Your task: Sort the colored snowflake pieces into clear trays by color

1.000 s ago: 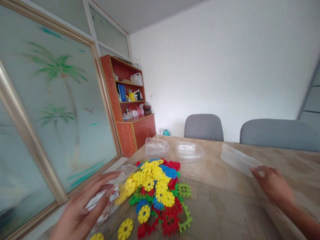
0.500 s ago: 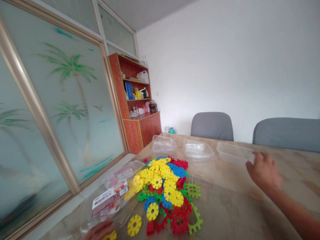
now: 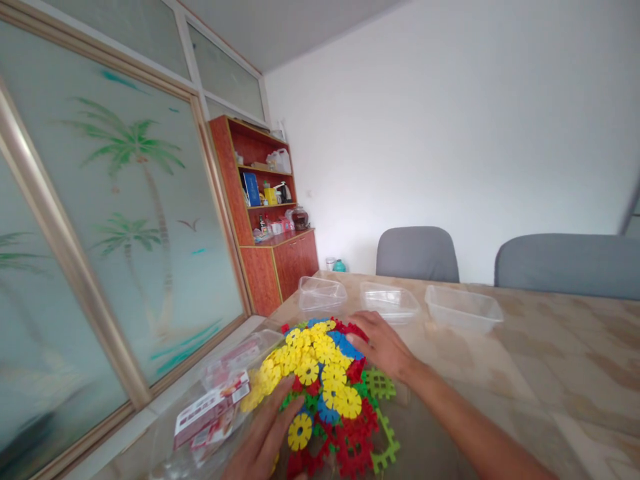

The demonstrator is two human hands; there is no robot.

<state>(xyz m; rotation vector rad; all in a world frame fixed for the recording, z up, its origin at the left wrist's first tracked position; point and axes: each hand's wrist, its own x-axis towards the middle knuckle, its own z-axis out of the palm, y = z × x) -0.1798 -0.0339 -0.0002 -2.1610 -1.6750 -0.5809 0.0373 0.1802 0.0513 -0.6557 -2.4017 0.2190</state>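
A heap of plastic toy pieces lies on the table before me, with notched yellow discs [image 3: 300, 360] on top. Blue discs [image 3: 345, 345], red lattice pieces [image 3: 356, 440] and green lattice pieces [image 3: 379, 383] show around and under them. My right hand [image 3: 383, 343] rests at the heap's back right edge, fingers apart over red and blue pieces. At the front left, my left hand [image 3: 267, 430] has its fingers stretched along the heap, close to a single yellow disc [image 3: 300, 432]. Neither hand visibly grips a piece; the left palm is partly out of frame.
Three clear plastic tubs stand behind the heap: the left tub [image 3: 323, 295], middle tub [image 3: 390, 303] and right tub [image 3: 464, 310]. Left of the heap lie a printed box [image 3: 213, 408] and clear packaging [image 3: 245, 357]. Grey chairs [image 3: 417, 255] stand beyond the table [image 3: 550, 360].
My right hand has left the right tub and come left to the heap's back edge. My left hand has moved up and right from the bottom edge to the heap.
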